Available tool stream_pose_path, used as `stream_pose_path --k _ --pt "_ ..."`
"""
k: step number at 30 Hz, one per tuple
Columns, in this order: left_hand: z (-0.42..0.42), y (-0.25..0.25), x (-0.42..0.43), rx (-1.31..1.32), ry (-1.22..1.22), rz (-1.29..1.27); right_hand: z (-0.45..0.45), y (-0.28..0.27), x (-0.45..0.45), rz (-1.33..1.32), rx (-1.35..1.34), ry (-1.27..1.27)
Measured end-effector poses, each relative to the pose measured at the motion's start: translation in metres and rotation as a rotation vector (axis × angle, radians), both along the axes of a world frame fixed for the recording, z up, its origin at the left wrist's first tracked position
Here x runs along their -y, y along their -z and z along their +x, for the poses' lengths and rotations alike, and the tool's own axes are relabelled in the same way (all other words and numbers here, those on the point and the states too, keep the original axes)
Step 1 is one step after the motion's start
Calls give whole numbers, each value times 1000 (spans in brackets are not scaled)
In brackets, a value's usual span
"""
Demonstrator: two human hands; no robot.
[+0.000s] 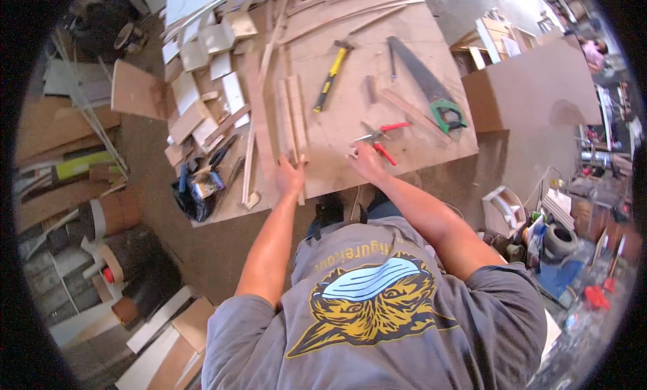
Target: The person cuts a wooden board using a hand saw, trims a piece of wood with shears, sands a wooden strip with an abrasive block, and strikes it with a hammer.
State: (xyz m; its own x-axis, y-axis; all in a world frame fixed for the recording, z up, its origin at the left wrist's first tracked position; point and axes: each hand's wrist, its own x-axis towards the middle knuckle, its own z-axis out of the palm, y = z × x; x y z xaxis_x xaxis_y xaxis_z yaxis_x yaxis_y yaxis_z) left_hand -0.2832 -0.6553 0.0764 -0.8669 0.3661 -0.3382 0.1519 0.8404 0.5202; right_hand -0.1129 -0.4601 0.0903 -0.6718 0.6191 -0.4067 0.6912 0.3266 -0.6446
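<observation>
Wooden strips (296, 117) by the near edge of the workbench (330, 169) sit pinched in your left hand (290, 177) and could skew if it slackens; whether your curled right hand (368, 164) pinches anything, I cannot tell.

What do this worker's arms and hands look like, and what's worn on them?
The left hand and right hand show no gloves. Both forearms are uncovered below the short grey sleeves of a T-shirt.
</observation>
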Motion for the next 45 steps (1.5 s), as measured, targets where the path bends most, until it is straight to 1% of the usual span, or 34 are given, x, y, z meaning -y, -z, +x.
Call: stream_pose_path --k 1,4,7,10,13,16,18,20,22,24,25,26,28,29,32,35,37,38,39,42,45 --pt "-1 -12 -9 32 1 -11 12 -4 -9 0 -43 24" --pt "-12 29 -10 -12 15 -11 46 -21 -49 247 77 60" --pt "8 9 -19 -277 -71 -73 87 -4 -107 548 188 46" --pt "36 -14 -40 -384 -74 -8 123 12 -168 707 217 18" --pt "63 -2 -76 -355 -8 126 137 18 -207 463 299 31" --pt "89 0 -120 -101 80 298 136 18 -225 429 378 -61" --pt "113 0 -156 28 -11 387 136 40 -230 393 196 -19" --pt "134 -7 -187 147 1 451 131 49 -235 323 43 23" --pt "149 -4 -212 228 89 425 110 44 -220 217 -76 60" --pt "171 -10 -235 533 -89 586 82 25 -197 44 -237 92" --pt "175 -16 -243 681 -177 672 69 11 -186 -86 -279 72" --pt "176 -27 -248 714 -265 656 57 1 -180 -215 -318 53" --pt "179 -47 -251 780 -440 616 36 10 -174 -242 -320 -132" --pt "177 -28 -242 679 -468 625 29 15 -173 -257 -320 -223" --pt "168 -35 -206 480 -382 522 1 -9 -189 -120 -226 -446" --pt "170 -30 -172 452 -444 489 -21 -17 -210 145 -211 -492" --pt "173 -54 -163 570 -502 475 -39 -5 -220 351 -216 -518" --pt "174 -66 -158 628 -535 467 -44 20 -225 472 -238 -519" --pt "176 -72 -155 618 -553 500 -46 40 -228 593 -261 -517" --pt "183 -85 -155 595 -582 585 -41 66 -239 545 -223 -549" --pt "184 -102 -157 596 -580 631 -18 54 -234 278 -201 -375"
